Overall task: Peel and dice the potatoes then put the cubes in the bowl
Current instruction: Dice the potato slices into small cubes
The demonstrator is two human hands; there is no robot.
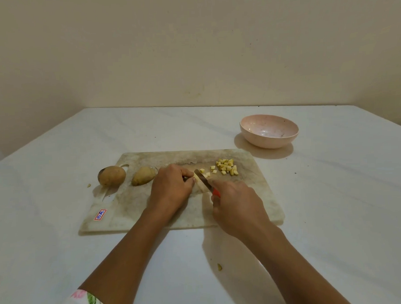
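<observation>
Clamped on both sides: my left hand curls its fingers over the peeled potato piece, pinning it to the cutting board near the middle. My right hand is wrapped round the red handle of the knife. Blade lies slanted across the piece, tip toward the far edge, right against the left fingertips. I reckon that hand is guiding the cut. Cut cubes are heaped toward the board's far right corner, out of the cutting lane and nearest the pink bowl. It sits on the table beyond that corner, with no cubes in it yet. Two more wait at the board's left end: a whole potato over the handle hole and a second potato beside it.
</observation>
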